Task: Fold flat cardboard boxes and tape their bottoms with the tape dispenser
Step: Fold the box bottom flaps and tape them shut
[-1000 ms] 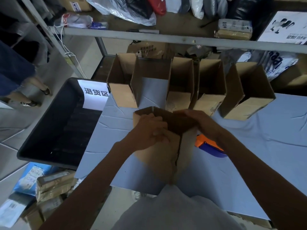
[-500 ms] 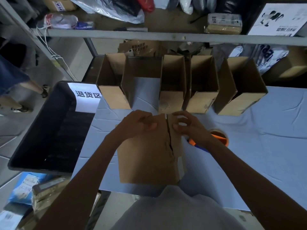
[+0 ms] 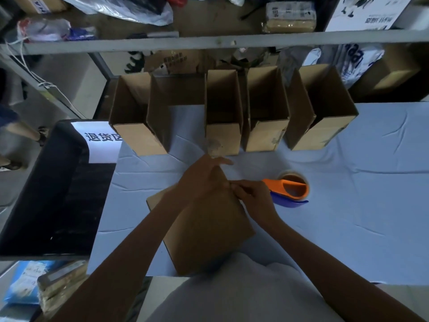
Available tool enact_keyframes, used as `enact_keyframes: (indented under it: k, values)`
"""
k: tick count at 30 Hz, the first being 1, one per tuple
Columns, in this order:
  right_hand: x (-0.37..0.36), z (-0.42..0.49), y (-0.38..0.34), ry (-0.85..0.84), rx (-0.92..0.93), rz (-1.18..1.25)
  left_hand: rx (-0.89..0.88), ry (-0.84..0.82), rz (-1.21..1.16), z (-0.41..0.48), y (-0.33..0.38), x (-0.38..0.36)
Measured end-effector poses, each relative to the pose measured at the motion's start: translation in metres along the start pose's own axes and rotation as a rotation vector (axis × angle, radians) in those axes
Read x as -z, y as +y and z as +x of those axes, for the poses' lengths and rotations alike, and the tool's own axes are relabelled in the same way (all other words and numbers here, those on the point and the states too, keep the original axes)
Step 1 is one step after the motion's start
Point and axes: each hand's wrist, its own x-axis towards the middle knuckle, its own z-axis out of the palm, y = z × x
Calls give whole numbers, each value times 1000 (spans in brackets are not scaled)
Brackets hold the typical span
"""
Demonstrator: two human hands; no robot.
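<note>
A brown cardboard box (image 3: 206, 231) stands on the blue-covered table (image 3: 348, 217) right in front of me, tilted, with its far end up. My left hand (image 3: 199, 180) lies over that far end, fingers curled on the flaps. My right hand (image 3: 253, 198) pinches the box's right top edge beside the left hand. The orange and blue tape dispenser (image 3: 289, 190) lies on the table just right of my right hand, untouched.
Several folded open boxes (image 3: 267, 117) stand in a row along the table's far edge. A black bin (image 3: 53, 194) with a white label sits at the left. A cluttered metal shelf (image 3: 209, 40) crosses above. Packages lie on the floor at lower left.
The box's flaps have been pressed shut and the box has turned and tipped toward the right. Both hands came together at its far end. The tape dispenser is now in full view.
</note>
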Motion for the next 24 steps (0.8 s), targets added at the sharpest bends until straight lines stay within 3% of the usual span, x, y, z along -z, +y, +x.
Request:
enact_keyframes:
  k: [8, 13, 17, 24]
  values:
    - [-27, -11, 17, 94, -136, -83, -44, 79, 86, 20, -10, -23]
    - [-29, -14, 22, 150, -172, -32, -185, 4, 62, 21, -21, -34]
    - [-31, -15, 20, 184, -223, -21, -158, 12, 79, 28, -25, -36]
    - [-29, -25, 25, 189, -152, -103, -121, 34, 74, 32, -22, -45]
